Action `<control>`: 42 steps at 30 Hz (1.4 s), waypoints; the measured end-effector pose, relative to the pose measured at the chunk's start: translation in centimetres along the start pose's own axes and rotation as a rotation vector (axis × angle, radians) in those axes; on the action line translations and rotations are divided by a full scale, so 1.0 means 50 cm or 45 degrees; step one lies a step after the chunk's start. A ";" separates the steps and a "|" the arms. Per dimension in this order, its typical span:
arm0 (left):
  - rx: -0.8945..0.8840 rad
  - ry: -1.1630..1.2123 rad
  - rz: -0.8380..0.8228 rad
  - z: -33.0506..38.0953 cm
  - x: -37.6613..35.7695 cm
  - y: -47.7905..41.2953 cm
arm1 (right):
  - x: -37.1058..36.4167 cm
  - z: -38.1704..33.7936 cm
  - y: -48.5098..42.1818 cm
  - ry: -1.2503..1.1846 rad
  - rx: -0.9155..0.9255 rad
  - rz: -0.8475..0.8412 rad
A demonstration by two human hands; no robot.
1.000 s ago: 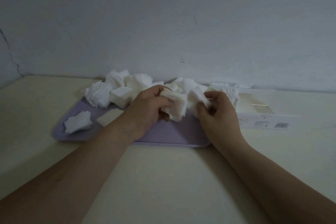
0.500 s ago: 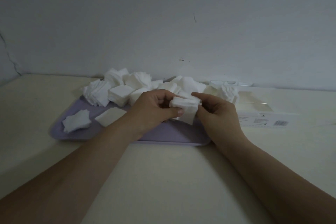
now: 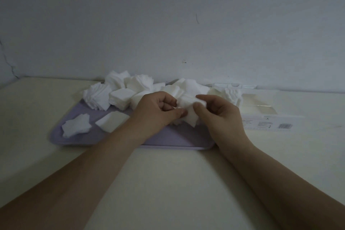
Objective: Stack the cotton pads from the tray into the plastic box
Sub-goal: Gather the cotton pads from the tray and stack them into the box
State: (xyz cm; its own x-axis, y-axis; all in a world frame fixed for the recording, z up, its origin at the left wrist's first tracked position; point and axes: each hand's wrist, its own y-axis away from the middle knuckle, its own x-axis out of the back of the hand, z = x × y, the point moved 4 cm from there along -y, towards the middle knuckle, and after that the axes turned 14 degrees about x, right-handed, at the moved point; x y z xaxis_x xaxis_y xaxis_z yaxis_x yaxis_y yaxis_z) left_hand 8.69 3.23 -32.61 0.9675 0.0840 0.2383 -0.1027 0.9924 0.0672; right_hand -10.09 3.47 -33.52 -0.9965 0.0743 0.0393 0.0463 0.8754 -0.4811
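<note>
We pinch a small bunch of pads (image 3: 188, 110) between left hand (image 3: 158, 113) and right hand (image 3: 220, 115) over the tray (image 3: 168, 136). We square the edges, then carry it right to the box (image 3: 261, 110).

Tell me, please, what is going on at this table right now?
A person is sorting cotton pads. The left hand and the right hand together pinch a small bunch of pads over the purple tray. More pads lie heaped along the tray's far side, with two small lots near its left front. The clear plastic box sits open to the right of the tray and holds a few pads at its left end, so most are not yet moved.
</note>
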 end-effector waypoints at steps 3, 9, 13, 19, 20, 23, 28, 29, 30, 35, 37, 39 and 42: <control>-0.009 0.030 -0.039 0.002 -0.001 0.002 | 0.002 0.002 -0.001 -0.002 -0.003 0.043; -0.049 -0.040 -0.026 0.004 0.004 0.004 | 0.010 -0.003 0.000 0.050 0.023 0.126; -0.064 -0.024 -0.016 0.005 0.000 0.008 | 0.008 -0.008 0.001 0.078 0.048 0.101; -0.095 -0.024 0.021 -0.002 0.001 0.003 | 0.006 -0.009 0.003 -0.011 -0.008 0.093; -0.098 -0.039 0.019 -0.003 0.002 0.002 | 0.008 -0.008 0.003 0.001 -0.004 0.097; -0.097 -0.052 0.004 -0.001 0.001 0.006 | 0.012 -0.006 0.003 0.056 0.009 0.118; -0.053 0.111 -0.065 0.007 0.013 0.006 | 0.017 -0.010 0.001 0.212 0.039 0.151; -0.031 0.198 -0.141 0.008 0.013 0.007 | 0.017 -0.010 0.001 0.241 0.040 0.141; -0.011 0.271 -0.213 0.009 0.012 0.009 | 0.016 -0.010 0.002 0.263 0.041 0.127; 0.007 0.269 -0.324 0.016 -0.002 0.017 | 0.006 -0.011 0.003 0.272 0.079 -0.010; -0.015 0.222 -0.276 0.014 -0.003 0.016 | 0.003 -0.013 0.006 0.266 0.111 -0.046; -0.034 0.177 -0.221 0.012 -0.004 0.015 | 0.001 -0.015 0.007 0.227 0.126 -0.049; -0.091 0.113 -0.148 0.008 -0.006 0.013 | 0.000 -0.015 0.005 0.155 0.116 -0.016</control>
State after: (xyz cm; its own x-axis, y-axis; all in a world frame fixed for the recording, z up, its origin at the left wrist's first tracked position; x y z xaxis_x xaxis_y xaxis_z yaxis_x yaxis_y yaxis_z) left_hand 8.23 3.81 -32.26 0.9889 -0.0274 0.1460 0.0248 0.9995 0.0195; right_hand -10.00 4.04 -33.00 -0.9809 0.1254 0.1490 0.0216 0.8303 -0.5569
